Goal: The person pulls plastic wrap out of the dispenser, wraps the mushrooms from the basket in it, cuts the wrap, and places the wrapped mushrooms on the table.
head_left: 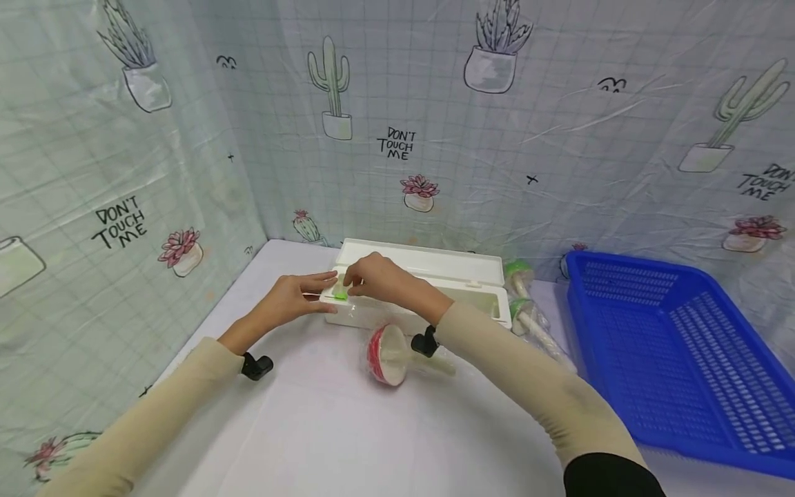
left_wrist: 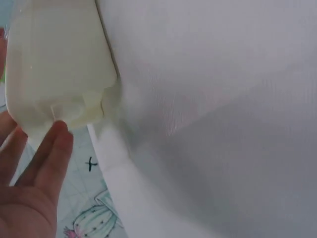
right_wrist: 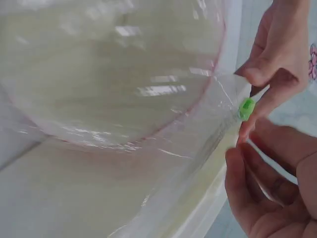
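Observation:
A long white box (head_left: pixel 397 319), apparently a cling film dispenser, lies across the table with its lid (head_left: pixel 428 259) raised. At its left end sits a small green slider (right_wrist: pixel 246 108). My left hand (head_left: pixel 290 298) touches that end, straight fingers and thumb spread around it; fingertips rest on the end face in the left wrist view. My right hand (head_left: pixel 379 279) is over the box beside the slider, fingers bent and fingertips close together at the edge; whether they pinch anything is unclear. A red-and-white bowl-shaped item with a handle (head_left: pixel 388 355), wrapped in clear film, lies in front.
Two green-topped, white-handled items (head_left: pixel 520 276) in clear wrap lie by the box's right end. A blue plastic basket (head_left: pixel 633 324) stands at the right. A patterned sheet (head_left: pixel 373 172) hangs behind and to the left of the white-covered table (head_left: pixel 348 442).

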The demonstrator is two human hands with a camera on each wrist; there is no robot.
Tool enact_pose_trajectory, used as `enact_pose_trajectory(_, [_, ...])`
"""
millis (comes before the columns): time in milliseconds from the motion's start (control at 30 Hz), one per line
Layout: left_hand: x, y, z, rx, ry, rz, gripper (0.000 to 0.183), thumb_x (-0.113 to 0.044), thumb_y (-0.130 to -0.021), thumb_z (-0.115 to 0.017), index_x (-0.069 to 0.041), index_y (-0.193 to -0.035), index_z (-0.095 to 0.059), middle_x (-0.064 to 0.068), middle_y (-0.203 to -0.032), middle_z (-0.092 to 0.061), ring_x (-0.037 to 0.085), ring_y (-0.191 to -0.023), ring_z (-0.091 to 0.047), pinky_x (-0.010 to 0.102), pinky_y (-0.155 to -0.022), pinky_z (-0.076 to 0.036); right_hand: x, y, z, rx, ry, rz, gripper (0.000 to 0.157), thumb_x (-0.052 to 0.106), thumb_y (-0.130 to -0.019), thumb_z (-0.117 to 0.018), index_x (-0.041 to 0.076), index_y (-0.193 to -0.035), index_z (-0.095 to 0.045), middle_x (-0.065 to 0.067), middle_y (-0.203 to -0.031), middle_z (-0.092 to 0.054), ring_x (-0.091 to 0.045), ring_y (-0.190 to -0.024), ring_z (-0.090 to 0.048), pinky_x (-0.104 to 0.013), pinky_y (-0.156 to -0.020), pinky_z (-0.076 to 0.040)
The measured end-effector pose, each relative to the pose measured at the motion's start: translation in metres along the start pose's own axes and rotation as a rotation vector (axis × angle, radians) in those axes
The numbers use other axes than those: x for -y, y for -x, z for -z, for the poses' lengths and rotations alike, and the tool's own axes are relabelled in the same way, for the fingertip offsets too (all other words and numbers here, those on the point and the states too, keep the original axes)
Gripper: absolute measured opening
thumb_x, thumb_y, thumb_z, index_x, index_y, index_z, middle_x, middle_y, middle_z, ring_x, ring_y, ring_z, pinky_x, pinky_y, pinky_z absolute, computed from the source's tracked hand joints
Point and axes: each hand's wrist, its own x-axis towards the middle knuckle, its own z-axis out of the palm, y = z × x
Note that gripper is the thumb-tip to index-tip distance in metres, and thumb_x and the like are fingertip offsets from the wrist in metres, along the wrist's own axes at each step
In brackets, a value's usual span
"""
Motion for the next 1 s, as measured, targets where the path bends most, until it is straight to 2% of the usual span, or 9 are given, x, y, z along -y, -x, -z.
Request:
enact_pose_trajectory(100, [-0.011,0.003,-0.008,-0.045,-0.054,0.057,0.075,-0.050,-0.081,-0.083,-0.012,-0.142,-0.060,0.002,-0.147,-0.056,0.024,-0.102,-0.067,0.030,-0.076,-0.054,0.001,-0.012,0.002,0.044,-0.076,-0.024,0.020,0.017,-0.097,-0.072,0.006,-0.112,-0.077,-0.006,-0.099,-0.077,-0.014,-0.077,-0.069,-0.022,-0.070,-0.055])
enact_pose_trajectory(233, [-0.028,0.003,-0.022,-0.109,-0.071,0.113,0.096,-0.057,-0.075,-0.085,-0.005,-0.148,-0.053,0.012,-0.147,-0.056,0.035,-0.122,-0.060,0.048,-0.092,-0.053,0.001,-0.021,0.003,0.073,-0.107,-0.067,0.015,0.017,-0.096,-0.073,0.007,-0.104,-0.080,-0.003,-0.093,-0.077,-0.013,-0.070,-0.071,-0.019,-0.065,-0.055])
enact_pose_trajectory(333, [-0.031,0.001,-0.031,-0.184,-0.051,0.123,0.091,-0.048,-0.073,-0.090,-0.006,-0.145,-0.054,0.015,-0.140,-0.062,0.036,-0.133,-0.053,0.058,-0.104,-0.045,0.003,-0.024,0.002,0.071,-0.075,-0.082,0.012,0.021,-0.093,-0.077,0.010,-0.094,-0.081,-0.001,-0.088,-0.077,-0.013,-0.068,-0.071,-0.020,-0.063,-0.054])
enact_pose_trajectory(467, [-0.023,0.001,-0.037,-0.271,-0.044,0.099,0.077,-0.035,-0.069,-0.096,-0.012,-0.135,-0.062,0.011,-0.130,-0.067,0.031,-0.122,-0.060,0.055,-0.098,-0.049,0.010,-0.029,-0.002,0.078,-0.001,-0.080,0.015,0.027,-0.091,-0.079,0.014,-0.086,-0.080,0.002,-0.081,-0.075,-0.011,-0.062,-0.067,-0.022,-0.059,-0.052])
enact_pose_trajectory(567, [-0.016,0.004,-0.038,-0.284,-0.069,0.054,0.069,-0.033,-0.069,-0.095,-0.017,-0.130,-0.068,0.004,-0.126,-0.070,0.024,-0.108,-0.065,0.047,-0.089,-0.053,0.016,-0.033,-0.005,0.087,0.053,-0.094,0.013,0.025,-0.091,-0.079,0.014,-0.085,-0.079,0.003,-0.079,-0.074,-0.009,-0.057,-0.064,-0.022,-0.056,-0.052])
enact_pose_trajectory(700, [-0.014,0.005,-0.039,-0.290,-0.105,0.002,0.070,-0.033,-0.071,-0.094,-0.018,-0.134,-0.069,0.003,-0.123,-0.073,0.019,-0.090,-0.064,0.039,-0.076,-0.053,0.022,-0.032,-0.004,0.109,0.149,-0.099,0.011,0.021,-0.090,-0.081,0.010,-0.087,-0.080,0.000,-0.083,-0.074,-0.011,-0.059,-0.067,-0.023,-0.058,-0.054])
enact_pose_trajectory(800, [-0.016,0.006,-0.039,-0.303,-0.109,0.009,0.076,-0.031,-0.069,-0.095,-0.012,-0.137,-0.066,0.007,-0.131,-0.067,0.024,-0.101,-0.068,0.041,-0.080,-0.054,0.022,-0.023,-0.002,0.127,0.256,-0.083,0.013,0.022,-0.089,-0.081,0.009,-0.092,-0.080,-0.001,-0.088,-0.075,-0.013,-0.070,-0.068,-0.026,-0.066,-0.056])
enact_pose_trajectory(867, [-0.017,0.007,-0.039,-0.296,-0.111,0.020,0.079,-0.031,-0.068,-0.095,-0.008,-0.138,-0.064,0.007,-0.137,-0.062,0.028,-0.116,-0.066,0.045,-0.086,-0.056,0.016,-0.010,0.001,0.130,0.307,-0.080,0.014,0.023,-0.088,-0.082,0.009,-0.091,-0.079,-0.002,-0.087,-0.073,-0.015,-0.074,-0.067,-0.029,-0.069,-0.057])
enact_pose_trajectory(1000, [-0.019,0.008,-0.040,-0.287,-0.124,0.019,0.081,-0.031,-0.068,-0.094,-0.003,-0.137,-0.062,0.008,-0.142,-0.058,0.033,-0.129,-0.057,0.046,-0.085,-0.057,-0.018,0.042,0.015,0.158,0.293,-0.077,0.014,0.017,-0.086,-0.083,0.008,-0.079,-0.075,-0.001,-0.074,-0.069,-0.014,-0.065,-0.061,-0.030,-0.064,-0.055])
